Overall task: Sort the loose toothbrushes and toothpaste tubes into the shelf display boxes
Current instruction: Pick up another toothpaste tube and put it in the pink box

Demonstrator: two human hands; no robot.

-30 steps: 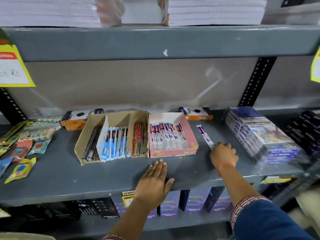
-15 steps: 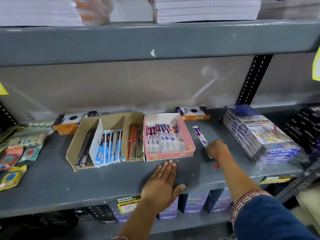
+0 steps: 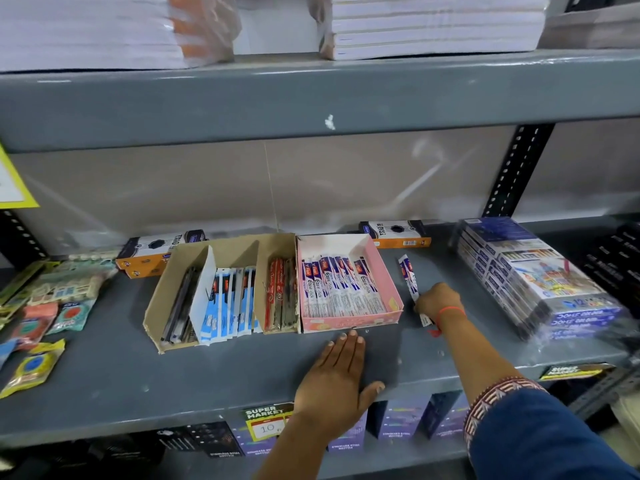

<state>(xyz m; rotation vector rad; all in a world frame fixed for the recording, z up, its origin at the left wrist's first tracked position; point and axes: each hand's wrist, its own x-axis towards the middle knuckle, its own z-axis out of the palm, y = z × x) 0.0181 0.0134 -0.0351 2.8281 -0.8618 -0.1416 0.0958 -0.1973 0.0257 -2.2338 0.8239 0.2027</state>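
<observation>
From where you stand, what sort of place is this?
Most likely a supermarket aisle: a grey metal shelf carries a "Super Market" price tag, display boxes such as the pink box hold packaged goods, and shrink-wrapped packs sit alongside.

There is a single view, from a wide-angle camera worn on the person's head. It faces forward and slightly down into a grey metal shelf [image 3: 104,382], close enough that both forearms enter from the bottom edge. The shelf board fills the middle of the frame; the underside of the upper shelf [image 3: 311,102] crosses the top, and a lower tier shows along the bottom. Straight lines bow towards the edges from the lens. No second view shares the scene.
</observation>
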